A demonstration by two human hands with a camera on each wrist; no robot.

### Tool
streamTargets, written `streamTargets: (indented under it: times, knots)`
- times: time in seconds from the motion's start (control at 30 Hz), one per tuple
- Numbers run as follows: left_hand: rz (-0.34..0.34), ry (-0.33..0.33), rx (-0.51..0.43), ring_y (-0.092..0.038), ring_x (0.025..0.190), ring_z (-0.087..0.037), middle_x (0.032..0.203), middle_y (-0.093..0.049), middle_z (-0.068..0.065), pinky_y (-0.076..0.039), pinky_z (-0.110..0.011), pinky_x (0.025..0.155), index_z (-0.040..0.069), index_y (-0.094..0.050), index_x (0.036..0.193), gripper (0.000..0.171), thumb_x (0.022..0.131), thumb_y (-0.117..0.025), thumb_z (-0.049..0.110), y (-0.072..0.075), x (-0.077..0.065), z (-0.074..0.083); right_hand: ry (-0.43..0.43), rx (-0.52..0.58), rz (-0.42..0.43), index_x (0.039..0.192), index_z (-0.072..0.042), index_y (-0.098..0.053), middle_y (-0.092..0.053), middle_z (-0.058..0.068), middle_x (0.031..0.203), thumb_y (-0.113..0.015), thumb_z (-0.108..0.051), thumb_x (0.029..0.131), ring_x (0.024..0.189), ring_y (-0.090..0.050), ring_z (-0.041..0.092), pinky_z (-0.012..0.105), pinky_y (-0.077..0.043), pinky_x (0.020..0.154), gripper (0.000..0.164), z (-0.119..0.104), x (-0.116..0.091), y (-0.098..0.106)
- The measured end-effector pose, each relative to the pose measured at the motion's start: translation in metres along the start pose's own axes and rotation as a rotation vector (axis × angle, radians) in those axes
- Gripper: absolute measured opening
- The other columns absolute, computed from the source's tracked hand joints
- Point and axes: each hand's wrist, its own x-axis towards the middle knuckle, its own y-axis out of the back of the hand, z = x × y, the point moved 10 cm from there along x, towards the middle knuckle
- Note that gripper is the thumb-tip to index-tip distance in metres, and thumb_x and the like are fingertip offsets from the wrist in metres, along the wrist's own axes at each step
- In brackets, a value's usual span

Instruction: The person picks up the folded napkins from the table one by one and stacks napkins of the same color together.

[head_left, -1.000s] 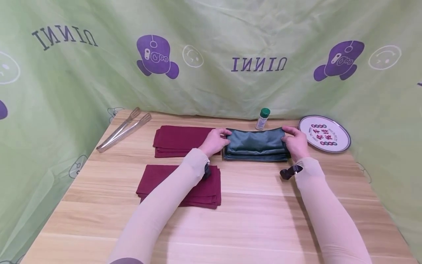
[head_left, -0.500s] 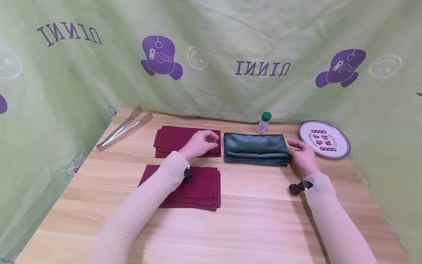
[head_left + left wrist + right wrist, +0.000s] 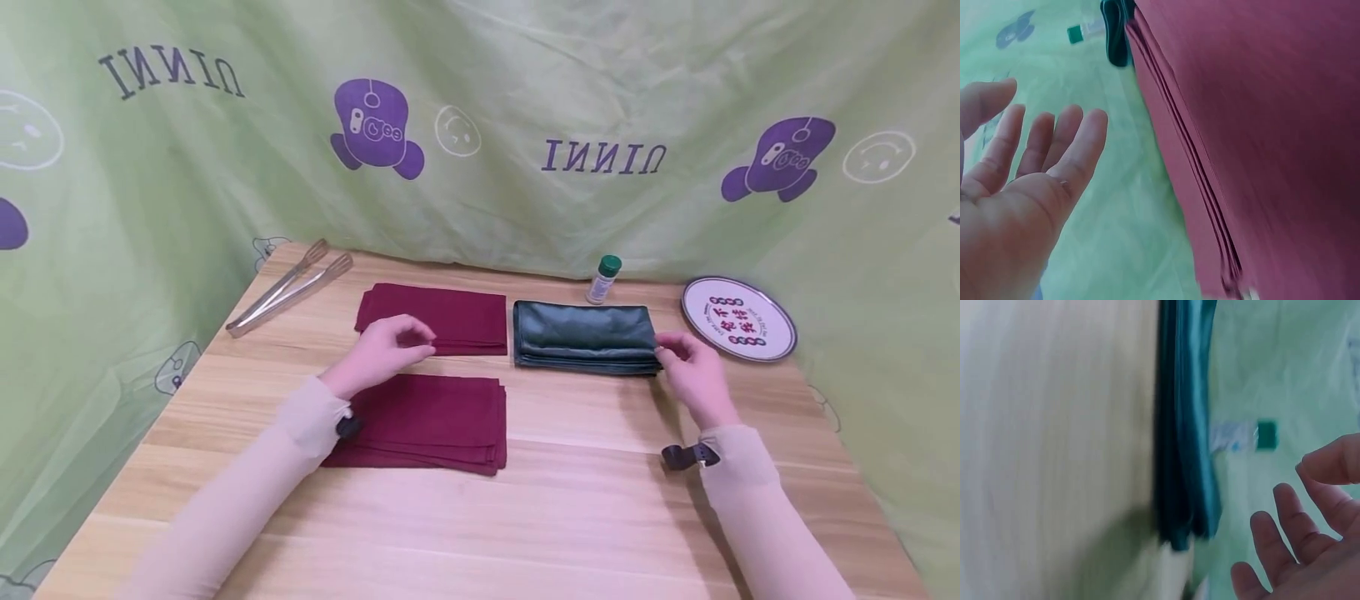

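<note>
Green stack (image 3: 585, 333): Glossy, folded cloth is laid flat on the surface (image 3: 585, 517), just right of the far maroon stack (image 3: 457, 312); its slick layers could be skewed if only the top one were nudged.
Right hand (image 3: 696, 375): Held at the green stack's right end, its fingers parted and nothing gripped, though light contact cannot be ruled out. A corner could be dragged askew if cloth were caught on a fingertip.
Left hand (image 3: 382, 354): Poised by the maroon cloth, its fingers loosely spread and bent, nothing held; a gap is shown in the left wrist view.
Near maroon stack (image 3: 442, 421): Uneven edges are seen at its right side. The layers could be pulled further out of line if brushed by the black wrist device (image 3: 348, 427).
Seasoning bottle (image 3: 602, 281): Stood upright just behind the green stack, it could be toppled if the cloth were pushed back.
Plate (image 3: 776, 333): Placed near the right hand, it could be knocked by a wide outward sweep.
</note>
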Motion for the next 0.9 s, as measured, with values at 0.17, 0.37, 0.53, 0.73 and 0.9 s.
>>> streamTargets:
  times: [0.17, 0.37, 0.53, 0.73, 0.9]
  knots:
    - [0.019, 0.068, 0.013, -0.063, 0.091, -0.020, 0.102, -0.068, -0.006, -0.050, -0.034, 0.079, 0.001, -0.067, 0.109, 0.028, 0.090, -0.073, 0.021, 0.029, -0.031, -0.022, 0.094, 0.018, -0.113, 0.128, 0.002, -0.057, -0.061, 0.019, 0.117, -0.056, -0.015, 0.099, 0.101, -0.055, 0.021, 0.021, -0.046, 0.078, 0.033, -0.031, -0.019, -0.036]
    - [0.046, 0.146, 0.051, -0.063, 0.088, -0.020, 0.101, -0.068, -0.007, -0.052, -0.031, 0.076, 0.003, -0.067, 0.109, 0.024, 0.092, -0.069, 0.021, 0.052, -0.062, -0.050, 0.165, 0.005, -0.312, 0.135, -0.007, -0.054, -0.064, 0.013, 0.118, -0.061, -0.011, 0.096, 0.104, -0.059, 0.025, 0.037, -0.048, 0.086, 0.040, -0.053, -0.045, -0.101]
    - [0.049, 0.196, 0.096, -0.063, 0.082, -0.018, 0.094, -0.068, -0.007, -0.052, -0.029, 0.071, 0.001, -0.066, 0.110, 0.026, 0.092, -0.069, 0.020, 0.056, -0.089, -0.066, 0.199, -0.055, -0.413, 0.136, -0.010, -0.055, -0.063, 0.009, 0.123, -0.064, -0.017, 0.095, 0.111, -0.059, 0.026, 0.046, -0.046, 0.095, 0.043, -0.069, -0.074, -0.141]
    - [0.048, 0.246, 0.135, -0.066, 0.086, -0.019, 0.101, -0.069, -0.011, -0.052, -0.033, 0.072, 0.002, -0.064, 0.115, 0.031, 0.091, -0.070, 0.020, 0.057, -0.111, -0.075, 0.332, -0.218, -0.479, 0.139, -0.011, -0.054, -0.056, 0.008, 0.137, -0.065, -0.028, 0.094, 0.129, -0.048, 0.030, 0.048, -0.036, 0.107, 0.049, -0.096, -0.107, -0.172]
    - [-0.002, 0.279, 0.141, -0.065, 0.094, -0.022, 0.110, -0.068, -0.014, -0.052, -0.036, 0.078, 0.000, -0.062, 0.119, 0.035, 0.091, -0.070, 0.021, 0.055, -0.120, -0.079, 0.390, -0.298, -0.516, 0.140, -0.012, -0.054, -0.048, 0.015, 0.145, -0.065, -0.032, 0.093, 0.135, -0.039, 0.032, 0.048, -0.032, 0.109, 0.052, -0.110, -0.121, -0.194]
